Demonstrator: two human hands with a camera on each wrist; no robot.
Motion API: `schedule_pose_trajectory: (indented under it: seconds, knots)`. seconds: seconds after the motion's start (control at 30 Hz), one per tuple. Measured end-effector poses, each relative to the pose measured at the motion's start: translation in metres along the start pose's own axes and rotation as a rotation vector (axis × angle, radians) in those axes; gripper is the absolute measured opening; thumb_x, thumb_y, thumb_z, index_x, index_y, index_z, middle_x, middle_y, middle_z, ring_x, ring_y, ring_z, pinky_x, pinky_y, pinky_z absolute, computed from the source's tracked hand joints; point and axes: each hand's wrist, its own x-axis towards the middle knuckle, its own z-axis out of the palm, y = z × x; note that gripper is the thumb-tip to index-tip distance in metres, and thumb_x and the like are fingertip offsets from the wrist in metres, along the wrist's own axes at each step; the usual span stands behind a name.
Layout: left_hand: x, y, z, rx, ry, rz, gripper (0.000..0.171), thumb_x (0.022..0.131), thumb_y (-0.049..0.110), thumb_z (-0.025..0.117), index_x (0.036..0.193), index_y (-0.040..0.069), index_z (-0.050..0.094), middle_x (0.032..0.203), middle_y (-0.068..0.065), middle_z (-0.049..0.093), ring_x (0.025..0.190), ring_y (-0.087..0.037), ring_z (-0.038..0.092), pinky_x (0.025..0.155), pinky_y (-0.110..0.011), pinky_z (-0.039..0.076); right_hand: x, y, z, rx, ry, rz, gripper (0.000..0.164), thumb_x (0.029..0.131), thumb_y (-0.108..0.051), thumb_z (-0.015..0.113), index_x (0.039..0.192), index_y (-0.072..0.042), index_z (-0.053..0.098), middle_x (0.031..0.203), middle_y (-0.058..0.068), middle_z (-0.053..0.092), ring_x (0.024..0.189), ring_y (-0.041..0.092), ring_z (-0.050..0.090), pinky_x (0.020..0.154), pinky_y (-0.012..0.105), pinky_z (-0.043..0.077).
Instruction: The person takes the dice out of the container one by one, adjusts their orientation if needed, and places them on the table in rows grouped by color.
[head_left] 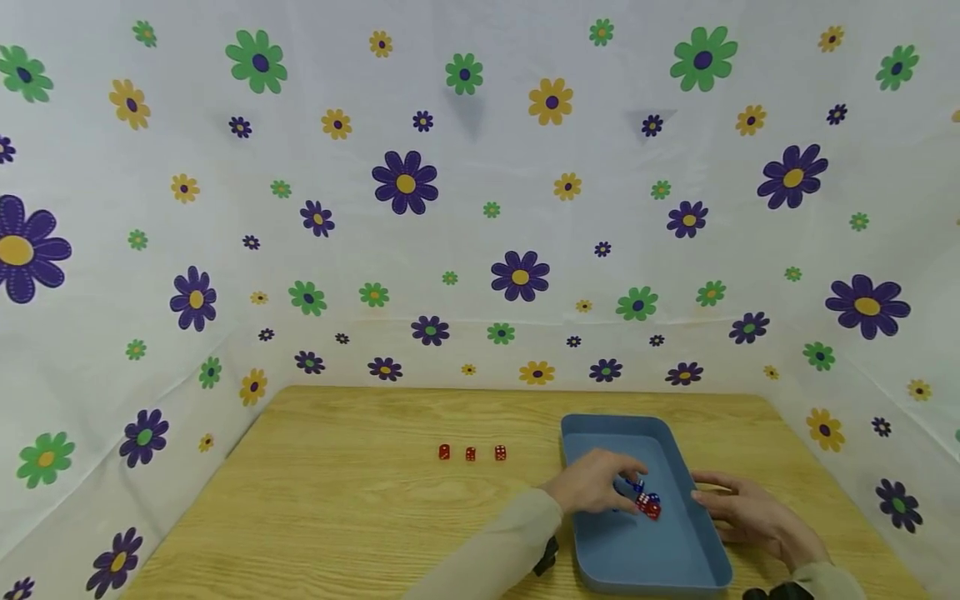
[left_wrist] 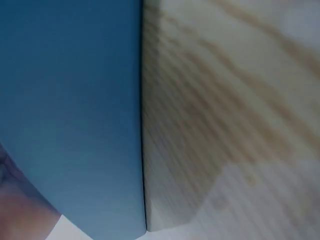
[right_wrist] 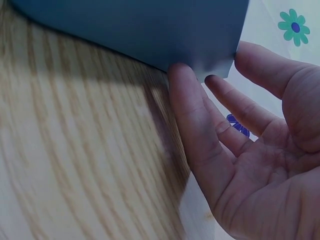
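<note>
A small cluster of red dice and blue dice lies in a blue tray. My left hand reaches over the tray's left side, thumb and index finger spread apart at either side of the cluster. Part of the dice is hidden behind that hand. At the tray's right wall, the straight fingertips of my right hand touch the outside; in the right wrist view the fingers rest along its lower edge. The left wrist view is mostly filled by the tray's outer wall.
Three red dice stand in a spaced row on the wooden table left of the tray: a left die, a middle die and a right die. A flower-printed white sheet encloses the table at the back and sides.
</note>
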Motion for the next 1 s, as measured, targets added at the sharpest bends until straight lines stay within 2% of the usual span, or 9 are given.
schedule_pose_trajectory:
  seconds: [0.23, 0.47, 0.63, 0.8, 1.0]
  knots:
    - [0.006, 0.003, 0.002, 0.001, -0.004, -0.020, 0.053, 0.083, 0.031, 0.079, 0.132, 0.020, 0.062, 0.112, 0.014, 0.071, 0.106, 0.002, 0.062, 0.089, -0.015, 0.048, -0.001, -0.003, 0.001, -0.019, 0.012, 0.000, 0.077, 0.097, -0.027, 0.062, 0.152, 0.006, 0.020, 0.139, 0.029, 0.050, 0.113, 0.026, 0.063, 0.090, 0.048, 0.054]
    - [0.010, 0.002, 0.007, -0.034, 0.000, -0.007, 0.051, 0.081, 0.028, 0.081, 0.128, 0.019, 0.065, 0.106, 0.013, 0.073, 0.101, 0.003, 0.064, 0.085, -0.013, 0.048, 0.000, -0.003, 0.003, -0.019, 0.028, 0.005, 0.075, 0.097, -0.025, 0.063, 0.152, 0.005, 0.022, 0.142, 0.030, 0.047, 0.111, 0.026, 0.064, 0.088, 0.047, 0.055]
    - [0.012, 0.003, 0.008, -0.064, -0.022, -0.025, 0.049, 0.080, 0.024, 0.082, 0.127, 0.019, 0.066, 0.104, 0.011, 0.074, 0.096, 0.003, 0.065, 0.081, -0.012, 0.048, 0.000, -0.003, 0.003, -0.016, 0.040, 0.012, 0.076, 0.096, -0.026, 0.064, 0.152, 0.004, 0.022, 0.139, 0.027, 0.052, 0.110, 0.025, 0.064, 0.088, 0.046, 0.055]
    - [0.013, 0.005, 0.009, -0.084, -0.053, -0.058, 0.050, 0.080, 0.021, 0.082, 0.127, 0.019, 0.066, 0.106, 0.010, 0.074, 0.099, 0.002, 0.065, 0.085, -0.014, 0.049, 0.000, -0.003, 0.001, -0.023, 0.023, 0.005, 0.077, 0.097, -0.027, 0.063, 0.152, 0.006, 0.021, 0.138, 0.027, 0.053, 0.111, 0.025, 0.064, 0.089, 0.046, 0.055]
    - [0.013, 0.009, 0.010, -0.076, -0.042, -0.073, 0.046, 0.078, 0.020, 0.083, 0.122, 0.019, 0.069, 0.105, 0.011, 0.074, 0.100, 0.002, 0.064, 0.086, -0.015, 0.049, -0.001, -0.001, 0.000, -0.014, 0.005, -0.005, 0.078, 0.097, -0.026, 0.063, 0.152, 0.006, 0.019, 0.137, 0.026, 0.053, 0.109, 0.023, 0.064, 0.088, 0.046, 0.055]
